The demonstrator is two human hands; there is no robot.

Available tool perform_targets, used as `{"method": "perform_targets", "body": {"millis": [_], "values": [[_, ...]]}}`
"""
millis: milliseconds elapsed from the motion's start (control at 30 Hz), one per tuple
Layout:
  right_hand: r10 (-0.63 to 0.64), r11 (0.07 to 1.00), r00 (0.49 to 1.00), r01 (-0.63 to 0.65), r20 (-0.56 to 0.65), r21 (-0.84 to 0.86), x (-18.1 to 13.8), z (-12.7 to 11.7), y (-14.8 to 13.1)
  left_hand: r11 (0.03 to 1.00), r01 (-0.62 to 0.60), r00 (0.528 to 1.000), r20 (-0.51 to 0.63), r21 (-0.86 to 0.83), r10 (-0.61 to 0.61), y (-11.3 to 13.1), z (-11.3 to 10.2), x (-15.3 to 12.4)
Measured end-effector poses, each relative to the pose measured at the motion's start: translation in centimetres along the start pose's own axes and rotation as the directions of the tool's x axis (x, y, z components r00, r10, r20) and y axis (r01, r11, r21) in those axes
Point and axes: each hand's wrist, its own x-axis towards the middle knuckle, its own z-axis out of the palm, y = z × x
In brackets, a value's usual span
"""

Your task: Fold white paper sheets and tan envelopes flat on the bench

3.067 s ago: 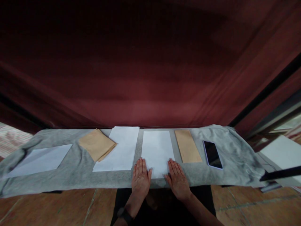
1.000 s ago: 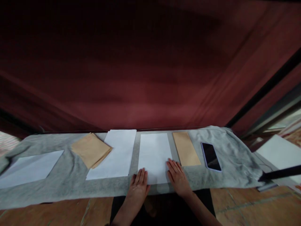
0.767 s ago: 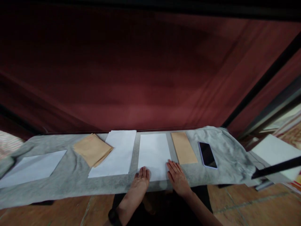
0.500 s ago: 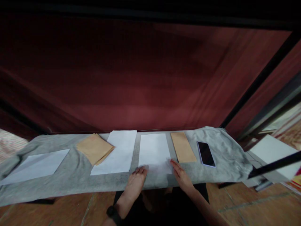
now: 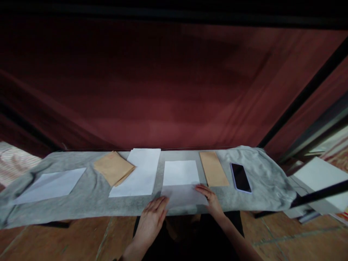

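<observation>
A white sheet (image 5: 181,173) lies in the middle of the grey cloth (image 5: 84,201). Its near part (image 5: 185,196) is raised off the cloth and bent toward the far edge. My left hand (image 5: 152,214) is at the sheet's near left corner with its fingers closed on the edge. My right hand (image 5: 210,197) pinches the near right corner. A brown envelope (image 5: 214,169) lies just right of the sheet, close to my right hand.
A dark phone (image 5: 240,177) lies right of the envelope. To the left are a second white sheet (image 5: 143,172), a small stack of brown envelopes (image 5: 114,168) and a third white sheet (image 5: 51,180). A red curtain (image 5: 174,90) hangs behind. A white board (image 5: 320,177) stands at right.
Both hands went from lying flat on the sheet's near end to gripping its near corners. The near edge has come up off the cloth and is folding over.
</observation>
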Motion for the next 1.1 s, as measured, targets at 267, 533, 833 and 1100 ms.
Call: {"method": "perform_targets", "body": {"millis": [267,533,833,1100], "values": [[0.051,0.995,0.998,-0.054,0.039,0.080,-0.3,-0.2,-0.2,0.759,0.204,0.956,-0.042,-0.618,-0.291,-5.0,3.9,3.2],[0.158,0.969,0.986,-0.144,-0.054,0.199,0.2,0.1,-0.3,0.729,0.135,0.978,-0.025,-0.671,-0.205,-6.0,4.7,5.2],[0.313,0.950,0.932,-0.309,-0.181,0.049,2.9,0.9,-1.3,0.806,0.343,0.910,-0.042,-0.483,-0.412,-5.0,4.3,7.6],[0.331,0.939,0.917,-0.344,-0.220,-0.022,3.6,1.8,-1.9,0.767,0.407,0.889,0.023,-0.496,-0.457,-4.6,4.2,7.8]]}}
